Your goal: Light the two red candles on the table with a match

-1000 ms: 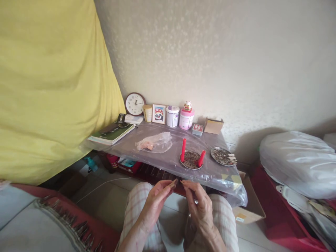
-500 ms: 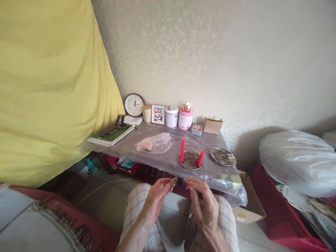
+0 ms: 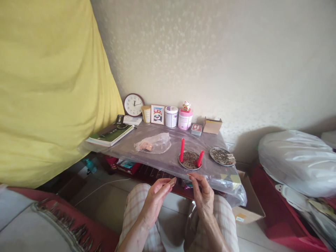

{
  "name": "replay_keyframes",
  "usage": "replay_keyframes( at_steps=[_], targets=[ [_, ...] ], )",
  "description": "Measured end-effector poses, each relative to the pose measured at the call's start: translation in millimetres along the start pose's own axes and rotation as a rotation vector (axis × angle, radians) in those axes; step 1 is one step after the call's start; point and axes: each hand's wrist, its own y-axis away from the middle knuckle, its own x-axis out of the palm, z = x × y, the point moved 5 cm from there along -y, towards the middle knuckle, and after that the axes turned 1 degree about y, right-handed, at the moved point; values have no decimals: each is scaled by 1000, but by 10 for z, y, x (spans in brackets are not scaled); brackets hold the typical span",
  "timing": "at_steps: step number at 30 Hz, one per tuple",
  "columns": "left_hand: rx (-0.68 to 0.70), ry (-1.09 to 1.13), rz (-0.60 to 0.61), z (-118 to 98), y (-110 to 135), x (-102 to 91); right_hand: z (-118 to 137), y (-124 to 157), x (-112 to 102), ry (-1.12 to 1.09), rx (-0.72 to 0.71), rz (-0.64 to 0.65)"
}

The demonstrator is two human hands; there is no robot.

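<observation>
My left hand is closed round a small brown matchbox, held over my knees. My right hand pinches a thin match stick between thumb and fingers, lifted near the table's front edge. Just beyond stands a round metal plate bearing two red candles. A second metal plate to its right carries a heap of used match sticks.
The low table is covered in clear plastic. On it lie a plastic bag, a green book, a clock, jars and a small box. A yellow cloth hangs left; a white bag lies right.
My right hand has risen away from the matchbox toward the candle plate, with the match in it. My left hand has stayed almost still.
</observation>
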Motion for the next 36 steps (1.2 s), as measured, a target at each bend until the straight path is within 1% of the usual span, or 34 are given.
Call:
replay_keyframes(
  at_steps=[2, 4, 11, 18, 22, 28, 36],
  targets=[
    [6, -3, -2, 15, -11, 2, 63, 24, 7, -53, 25, 2],
    [9, -4, -1, 19, -13, 14, 117, 45, 42, -84, 22, 15],
    [23, 5, 48, -6, -2, 69, 304, 115, 143, -99, -94, 50],
    [35, -15, 48, -12, 6, 58, 447, 112, 140, -128, -185, 83],
    [40, -21, 65, -28, 6, 74, 484, 99, 129, -101, -233, 88],
    [32, -23, 43, -14, 9, 63, 520, 100, 109, -64, -284, 115],
    [28, 19, 52, 2, 13, 76, 545, 85, 119, -36, -319, 141]
  ],
)
